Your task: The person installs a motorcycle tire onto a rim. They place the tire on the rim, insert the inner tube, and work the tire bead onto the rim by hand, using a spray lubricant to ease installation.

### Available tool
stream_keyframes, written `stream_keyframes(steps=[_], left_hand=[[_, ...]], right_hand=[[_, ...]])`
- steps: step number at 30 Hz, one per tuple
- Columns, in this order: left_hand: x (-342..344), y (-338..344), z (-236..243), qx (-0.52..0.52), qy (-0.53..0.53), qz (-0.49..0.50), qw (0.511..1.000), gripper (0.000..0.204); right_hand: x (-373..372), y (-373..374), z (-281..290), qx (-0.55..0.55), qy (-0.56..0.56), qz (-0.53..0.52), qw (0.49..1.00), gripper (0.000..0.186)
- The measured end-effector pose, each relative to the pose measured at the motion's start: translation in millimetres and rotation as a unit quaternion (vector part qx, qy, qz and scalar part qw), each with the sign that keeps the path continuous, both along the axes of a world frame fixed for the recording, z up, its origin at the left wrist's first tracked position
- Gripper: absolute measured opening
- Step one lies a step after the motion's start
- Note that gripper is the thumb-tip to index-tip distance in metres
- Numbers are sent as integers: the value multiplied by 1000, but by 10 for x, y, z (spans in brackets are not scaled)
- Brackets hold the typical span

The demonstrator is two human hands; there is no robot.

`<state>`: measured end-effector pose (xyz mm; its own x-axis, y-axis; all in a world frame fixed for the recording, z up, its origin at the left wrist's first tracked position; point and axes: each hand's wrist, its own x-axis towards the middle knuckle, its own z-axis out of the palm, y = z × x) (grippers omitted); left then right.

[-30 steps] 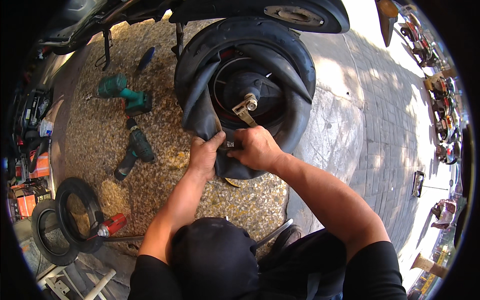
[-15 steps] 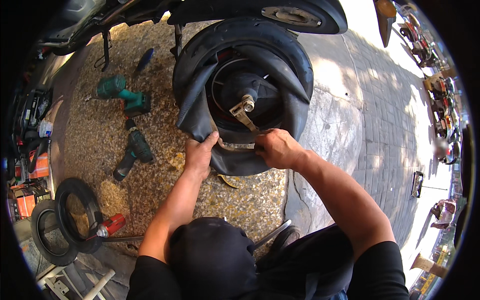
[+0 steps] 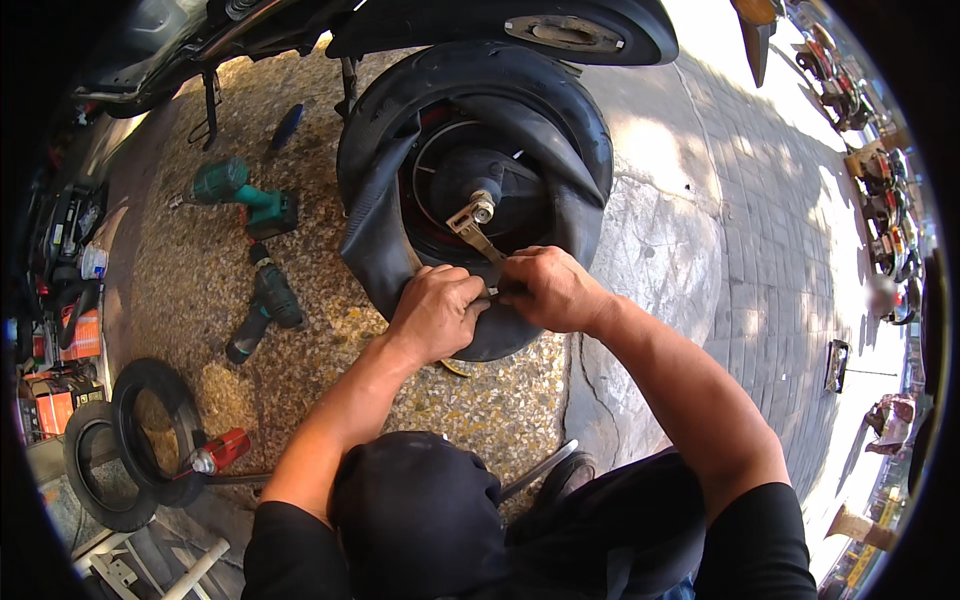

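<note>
A black wheel with its thick tyre (image 3: 470, 75) lies on its side, and a slack, folded black inner tube (image 3: 375, 215) drapes over it. A metal axle end (image 3: 481, 206) with a flat metal bracket (image 3: 466, 224) stands up from the hub. My left hand (image 3: 437, 312) is closed on the tube at the wheel's near side, its fingers curled inward. Close beside it, my right hand (image 3: 552, 288) is closed in a pinch next to the bracket's lower end. A small light-coloured bit shows between my fingertips; what the right fingers hold is hidden.
Two green-and-black cordless power tools (image 3: 262, 205) (image 3: 275, 292) lie on the pebbled floor at the left. Two loose tyres (image 3: 155, 430) and a red can (image 3: 222, 450) are at the lower left. A dark vehicle body (image 3: 590, 35) overhangs the far side.
My left hand has moved right along the near side of the wheel, from the folded tube at the left to beside my right hand. The right hand stays at about the same spot.
</note>
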<state>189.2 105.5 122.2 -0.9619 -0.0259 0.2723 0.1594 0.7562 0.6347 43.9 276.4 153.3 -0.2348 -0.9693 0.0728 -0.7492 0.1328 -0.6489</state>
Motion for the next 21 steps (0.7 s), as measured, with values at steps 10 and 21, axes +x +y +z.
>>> stream_keyframes(steps=[10, 21], left_hand=[[39, 57, -60, 46, 36, 28, 998, 13], [-40, 90, 15, 3, -45, 29, 999, 12]], right_hand=[[-79, 12, -66, 49, -49, -28, 997, 16], [37, -122, 15, 149, -28, -77, 985, 18]])
